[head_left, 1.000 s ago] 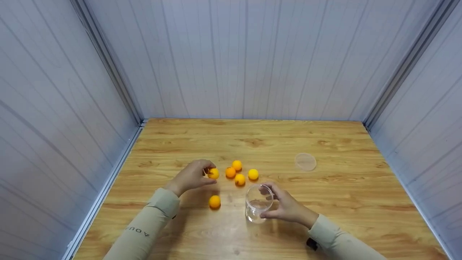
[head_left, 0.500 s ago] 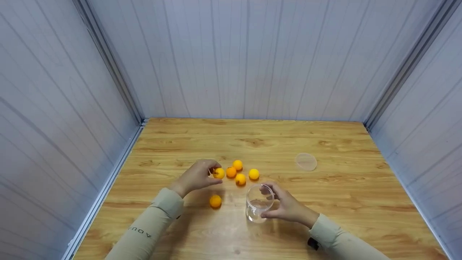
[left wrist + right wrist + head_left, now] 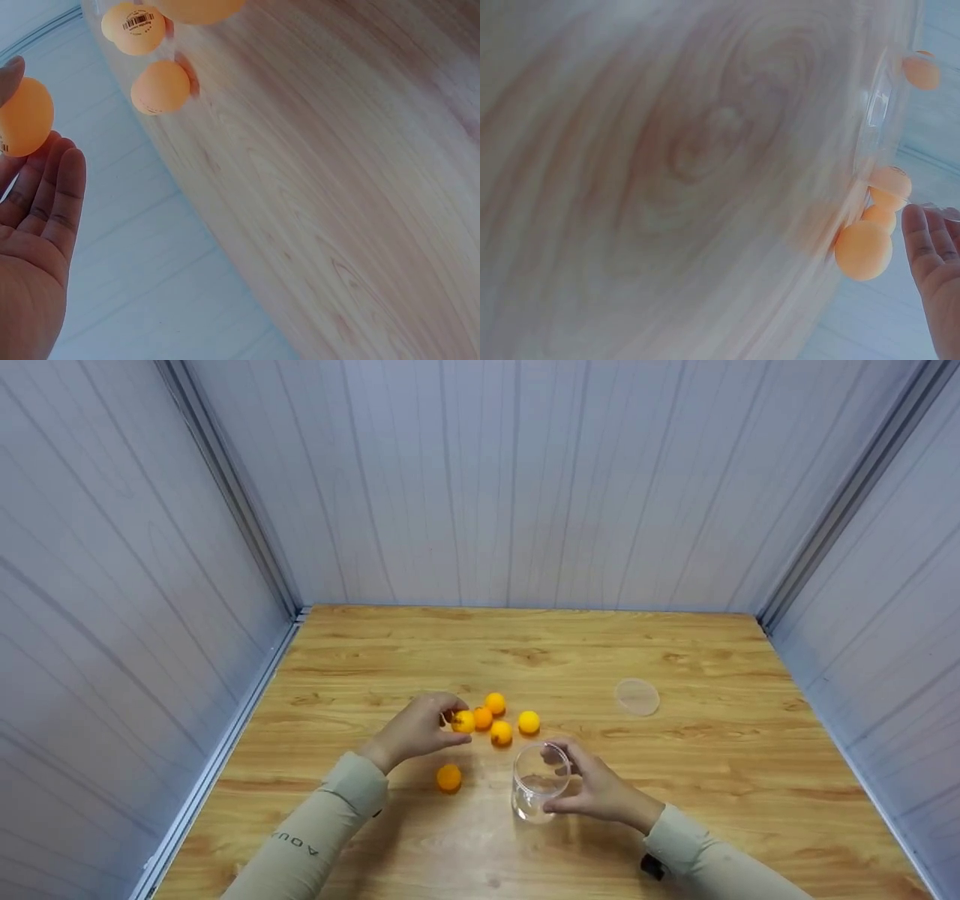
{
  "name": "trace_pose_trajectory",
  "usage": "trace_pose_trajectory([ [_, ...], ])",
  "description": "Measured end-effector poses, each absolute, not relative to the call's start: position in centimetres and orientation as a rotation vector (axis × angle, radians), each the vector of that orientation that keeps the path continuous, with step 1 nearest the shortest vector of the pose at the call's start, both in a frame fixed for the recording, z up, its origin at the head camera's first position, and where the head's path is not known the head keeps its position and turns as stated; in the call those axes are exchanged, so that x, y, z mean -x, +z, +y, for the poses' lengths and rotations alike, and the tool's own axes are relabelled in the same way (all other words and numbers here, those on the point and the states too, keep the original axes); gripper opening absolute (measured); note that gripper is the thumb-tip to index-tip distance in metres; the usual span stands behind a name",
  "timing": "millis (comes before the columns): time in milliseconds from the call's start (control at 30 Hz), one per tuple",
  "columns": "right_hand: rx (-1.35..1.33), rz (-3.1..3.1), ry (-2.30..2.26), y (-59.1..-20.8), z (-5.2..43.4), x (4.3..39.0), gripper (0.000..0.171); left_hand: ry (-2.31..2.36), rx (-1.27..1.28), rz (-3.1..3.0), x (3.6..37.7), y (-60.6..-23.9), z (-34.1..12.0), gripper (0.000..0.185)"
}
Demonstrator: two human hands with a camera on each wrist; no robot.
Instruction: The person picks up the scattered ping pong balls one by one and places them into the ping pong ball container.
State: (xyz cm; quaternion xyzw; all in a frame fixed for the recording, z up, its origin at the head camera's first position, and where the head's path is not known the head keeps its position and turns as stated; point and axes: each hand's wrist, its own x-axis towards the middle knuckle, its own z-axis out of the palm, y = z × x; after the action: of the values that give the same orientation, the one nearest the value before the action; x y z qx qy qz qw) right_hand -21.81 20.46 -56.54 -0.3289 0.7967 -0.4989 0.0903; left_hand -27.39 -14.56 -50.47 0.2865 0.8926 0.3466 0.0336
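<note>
My left hand (image 3: 420,727) pinches an orange ball (image 3: 463,721) between thumb and fingertips, just above the wooden table (image 3: 720,765); the same ball (image 3: 25,116) shows at my fingertips in the left wrist view. Three more orange balls (image 3: 501,733) lie clustered right beside it. A lone orange ball (image 3: 448,778) rests nearer to me. My right hand (image 3: 596,790) grips a clear empty jar (image 3: 537,782) that stands upright on the table. The right wrist view shows the jar's wall (image 3: 877,112) and blurred balls (image 3: 863,250) past it.
A round clear lid (image 3: 637,696) lies flat on the table at the right, apart from the jar. Grey panelled walls close in the table on the left, back and right.
My left hand has carried its pinched ball to the right, toward the cluster and the jar. The right hand and the jar have stayed put.
</note>
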Motion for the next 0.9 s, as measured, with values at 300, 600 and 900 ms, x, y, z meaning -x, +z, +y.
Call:
trace_pose_trajectory([
  [300,0.966,2.381,-1.492,-56.7,20.4,21.8,0.086,1.079,-0.863,2.731,27.2,-50.2,-14.1,0.032],
  [600,0.972,2.377,-1.491,-56.7,20.3,21.7,0.086,1.095,-0.889,2.722,26.9,-49.9,-13.3,0.035],
  [900,0.994,2.385,-1.484,-56.7,20.4,21.8,0.088,1.124,-0.959,2.711,26.4,-49.4,-12.2,0.036],
])
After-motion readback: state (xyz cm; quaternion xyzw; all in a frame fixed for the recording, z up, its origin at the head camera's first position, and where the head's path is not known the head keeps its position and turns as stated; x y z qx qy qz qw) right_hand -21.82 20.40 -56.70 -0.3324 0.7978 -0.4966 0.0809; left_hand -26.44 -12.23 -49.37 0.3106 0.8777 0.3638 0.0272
